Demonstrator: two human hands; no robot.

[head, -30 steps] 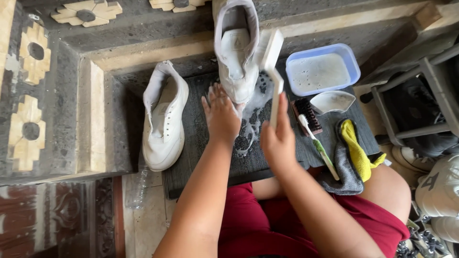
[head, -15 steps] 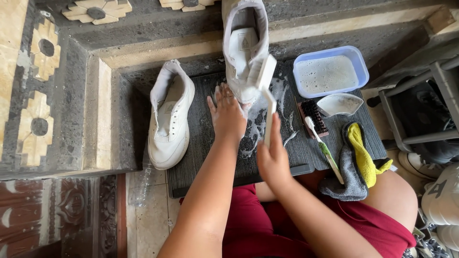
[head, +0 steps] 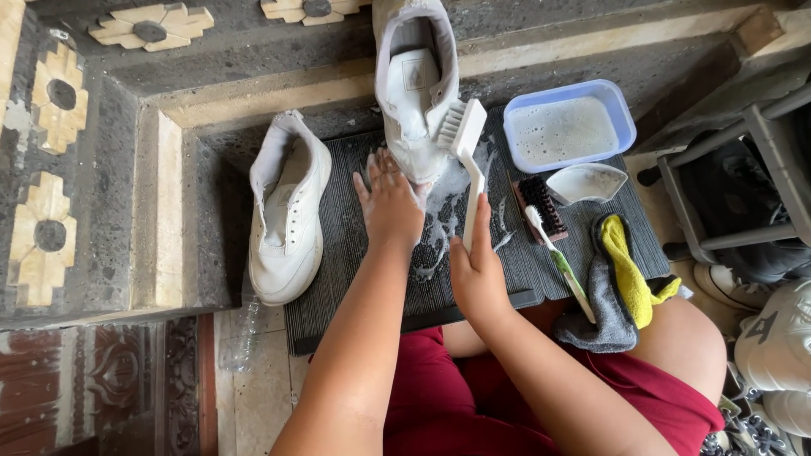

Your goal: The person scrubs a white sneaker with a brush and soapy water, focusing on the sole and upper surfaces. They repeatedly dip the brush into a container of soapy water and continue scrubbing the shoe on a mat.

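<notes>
Shoe [head: 416, 89] stands on the soapy black mat [head: 355, 253], at twelve o'clock from the person, long axis running twelve to six, toe down toward six. Left hand [head: 390, 207] presses flat-fingered on its toe; right hand [head: 478, 274] grips a white brush [head: 464, 139], bristles beside the shoe's flank. Suds on the mat suggest scrubbing is midway. Second shoe [head: 287, 211] at ten o'clock looks dry, not yet washed.
</notes>
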